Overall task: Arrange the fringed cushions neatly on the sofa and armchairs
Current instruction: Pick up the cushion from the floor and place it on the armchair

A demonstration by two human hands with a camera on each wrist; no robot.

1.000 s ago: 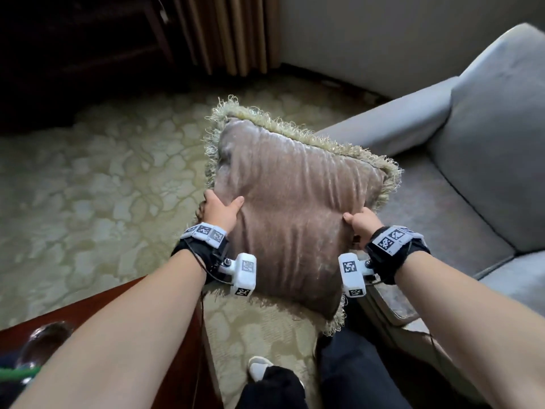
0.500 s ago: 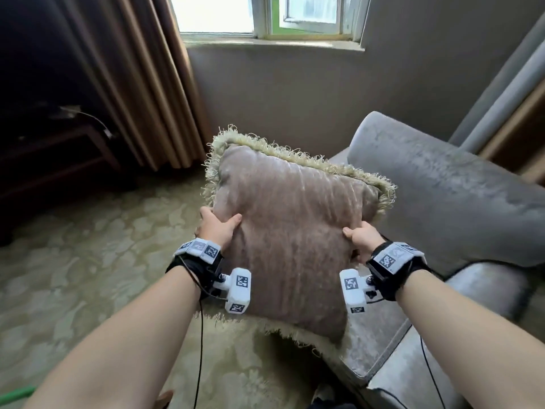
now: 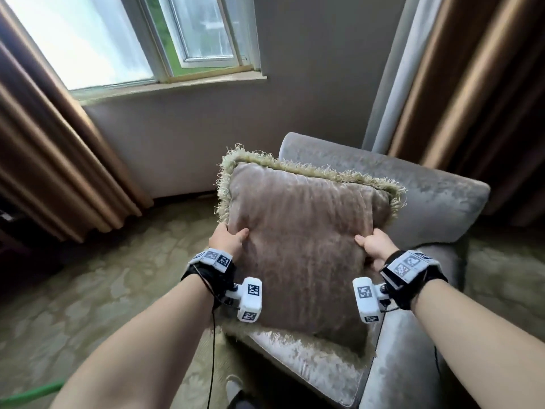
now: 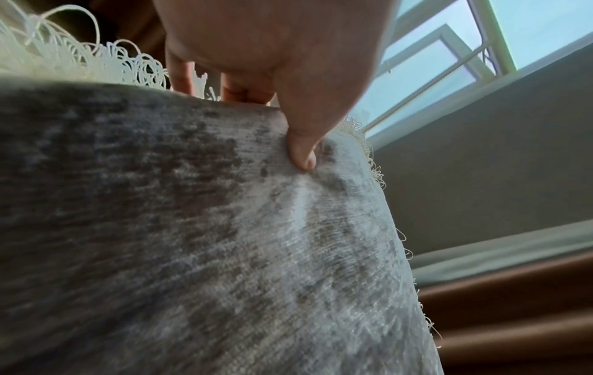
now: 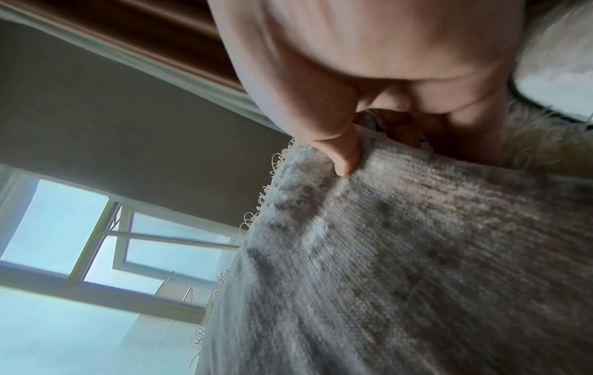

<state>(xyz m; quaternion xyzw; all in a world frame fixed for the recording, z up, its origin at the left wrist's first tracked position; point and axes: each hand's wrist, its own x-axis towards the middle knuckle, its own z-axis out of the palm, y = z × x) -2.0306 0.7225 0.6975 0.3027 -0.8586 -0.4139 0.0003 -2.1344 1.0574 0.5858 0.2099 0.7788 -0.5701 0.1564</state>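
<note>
The fringed cushion (image 3: 300,249), brown velvet with a pale looped fringe, is held upright in front of the grey armchair (image 3: 436,199), its lower fringe brushing the front edge of the seat; whether it rests there cannot be told. The left hand (image 3: 227,241) grasps the cushion's left edge, thumb (image 4: 301,152) pressed into the front face and fingers wrapped behind. The right hand (image 3: 374,245) grasps the right edge the same way, thumb (image 5: 345,162) denting the velvet. Behind the armchair hang brown curtains (image 3: 472,84); a window (image 3: 141,36) sits above the wall to the left, over a patterned carpet (image 3: 103,290).
</note>
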